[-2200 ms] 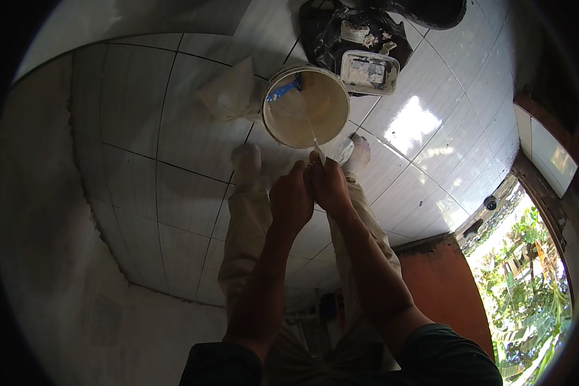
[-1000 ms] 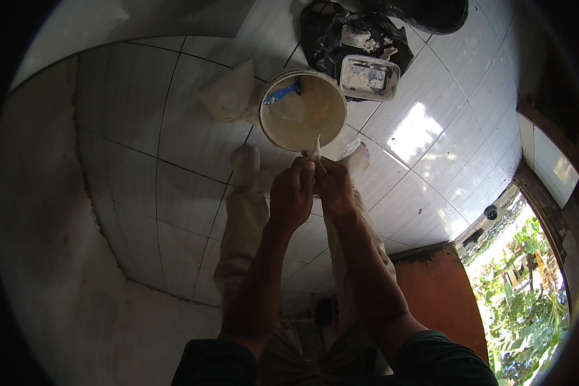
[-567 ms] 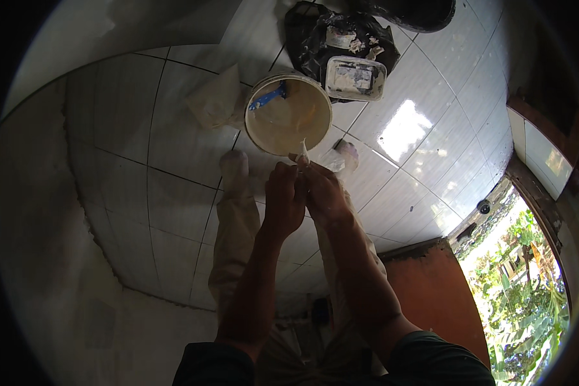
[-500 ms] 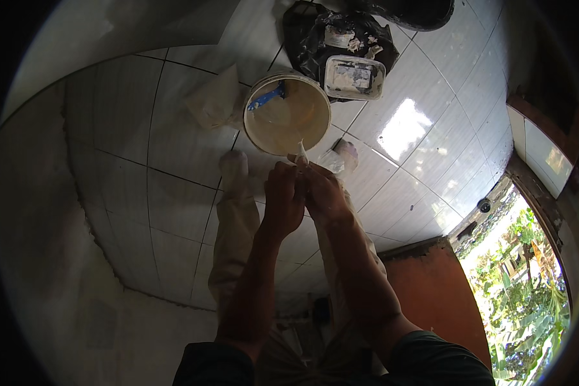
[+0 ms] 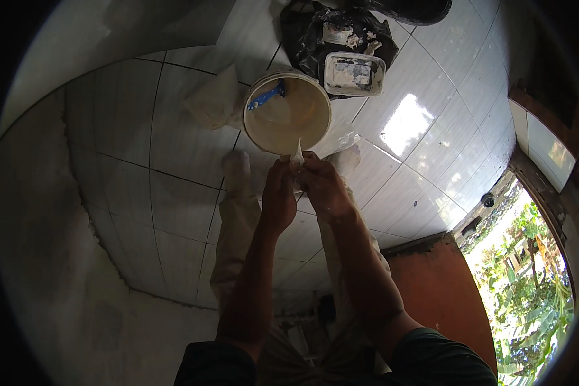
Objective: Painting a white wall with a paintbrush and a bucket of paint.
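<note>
My left hand (image 5: 279,196) and my right hand (image 5: 323,183) are together just below the near rim of a round bucket (image 5: 246,125). Between their closed fingers they pinch a clear plastic bag (image 5: 297,154), whose whitish, pointed tip sticks up toward the bucket. Loose clear plastic spreads out to the right of my right hand, over my foot; what the bag holds is hard to make out. Inside the bucket, a blue-handled tool (image 5: 266,98) leans on the left wall above a pale, cream-coloured interior.
A pale filled bag (image 5: 215,103) lies left of the bucket. Beyond it on the right, a smeared rectangular tray (image 5: 381,80) rests on a black plastic bag (image 5: 302,45) with whitish scraps. My feet stand on the tiled floor (image 5: 186,141). An orange panel (image 5: 437,289) adjoins a bright opening at right.
Both hands have shifted slightly, and the bag's white tip now stands more upright between them. More clear plastic shows over my right foot.
</note>
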